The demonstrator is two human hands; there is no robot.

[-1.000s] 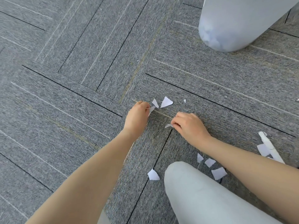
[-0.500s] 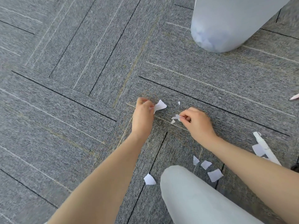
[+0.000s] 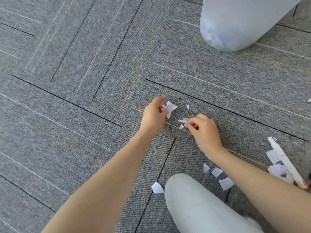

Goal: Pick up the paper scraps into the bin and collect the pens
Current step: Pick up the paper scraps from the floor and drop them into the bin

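Bright, even daylight; soft faint shadows; slight motion blur; wide-angle edge bending.

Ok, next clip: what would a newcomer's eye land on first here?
Two bare hands meet mid-frame over grey carpet, the left hand pinching a white paper scrap, the right hand pinching smaller scraps. A pale translucent bin stands top right, and a white pen lies among loose scraps at the right edge.

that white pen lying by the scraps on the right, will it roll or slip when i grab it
The white pen looks long, thin and rigid, so probably light and easy to pinch. It may roll if nudged, though the carpet should damp that. Paper scraps touch it and might lift along.
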